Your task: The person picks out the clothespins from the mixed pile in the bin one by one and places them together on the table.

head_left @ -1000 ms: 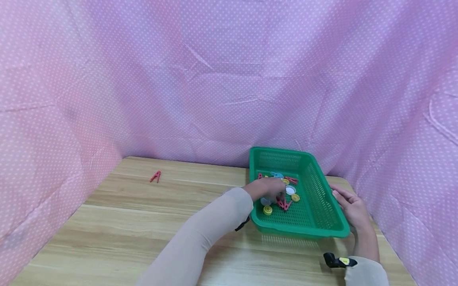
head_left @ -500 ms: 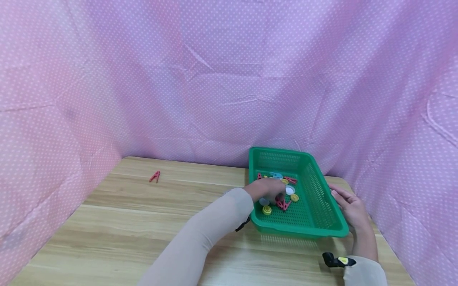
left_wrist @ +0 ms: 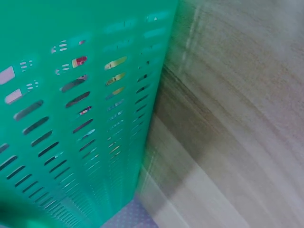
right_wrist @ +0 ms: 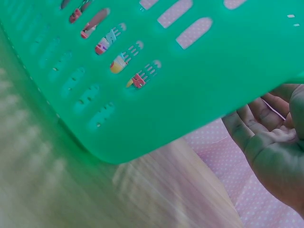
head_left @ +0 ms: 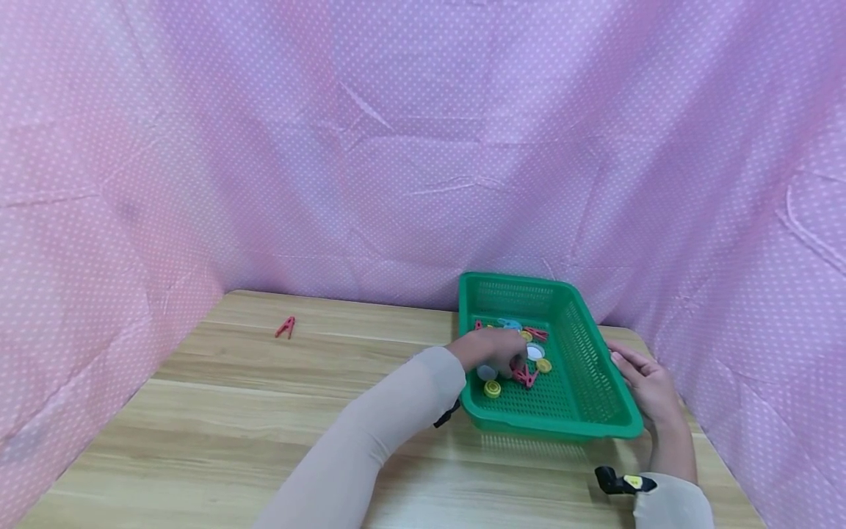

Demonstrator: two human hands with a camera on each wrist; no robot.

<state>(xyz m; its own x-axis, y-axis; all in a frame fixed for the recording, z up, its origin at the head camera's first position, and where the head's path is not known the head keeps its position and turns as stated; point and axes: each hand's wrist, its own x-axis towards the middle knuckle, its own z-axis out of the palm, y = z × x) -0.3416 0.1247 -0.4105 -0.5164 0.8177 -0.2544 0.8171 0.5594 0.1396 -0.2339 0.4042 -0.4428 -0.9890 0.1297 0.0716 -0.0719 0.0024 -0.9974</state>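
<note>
The left hand (head_left: 504,347) curls over red plastic clips (head_left: 528,378) inside a slotted green plastic basket (head_left: 584,356), its hold hidden. The right hand (head_left: 653,388), loosely bent, meets the basket, grip unclear.

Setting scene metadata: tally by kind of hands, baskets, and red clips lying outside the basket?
Hands, left hand and right hand: 2
Green basket: 1
Red clip on the table: 1
Total: 4

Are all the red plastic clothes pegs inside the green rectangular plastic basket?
No, one red plastic clothes peg lies on the light wooden table, left of the basket.
</note>
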